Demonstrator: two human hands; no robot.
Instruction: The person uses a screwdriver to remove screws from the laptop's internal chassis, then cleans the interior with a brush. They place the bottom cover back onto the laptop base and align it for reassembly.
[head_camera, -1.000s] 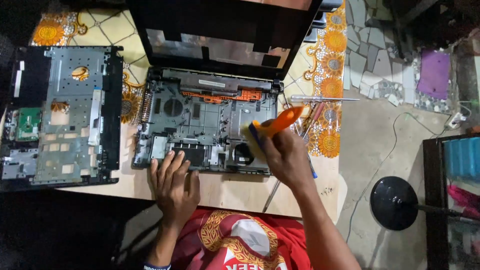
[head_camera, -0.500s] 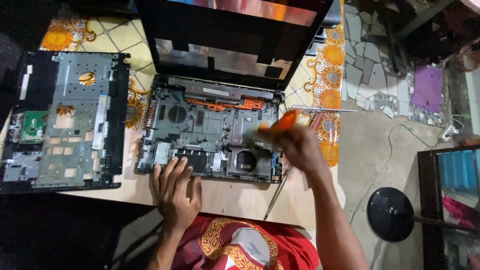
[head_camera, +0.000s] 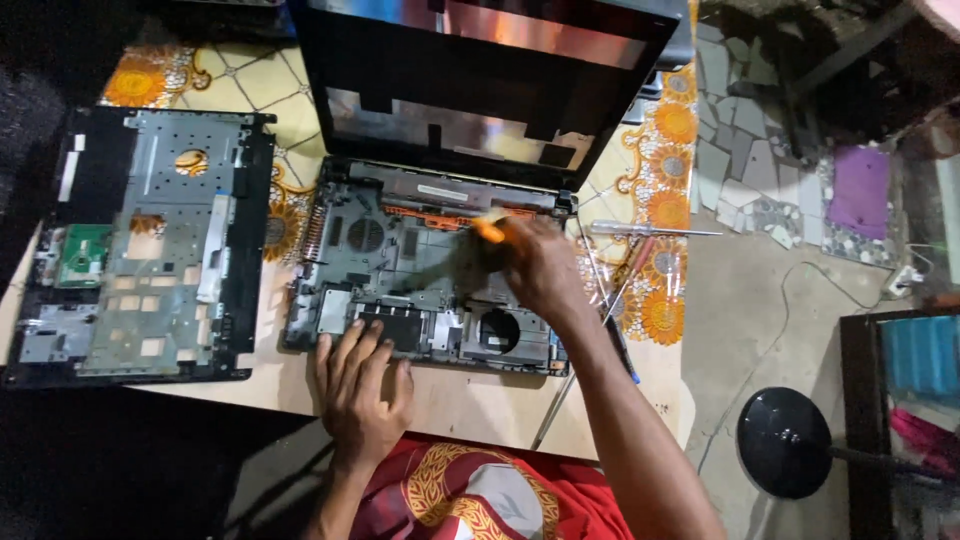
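An opened laptop base (head_camera: 400, 260) lies on the table with its inner frame bare and its empty black lid (head_camera: 470, 90) standing up behind. My left hand (head_camera: 362, 385) rests flat on the base's front edge, fingers spread. My right hand (head_camera: 530, 265) is over the middle of the base, shut on an orange-handled brush (head_camera: 488, 232) whose blurred bristles sweep the frame.
The removed palm-rest cover (head_camera: 140, 250) lies upside down at the table's left. A long screwdriver (head_camera: 650, 230) and thin tools lie on the flowered cloth to the right. A black round stool (head_camera: 785, 442) stands on the floor at right, beside a dark cabinet (head_camera: 900, 400).
My right hand has swept the brush from the base's right front corner up and left toward its middle. My left hand has stayed on the front edge.
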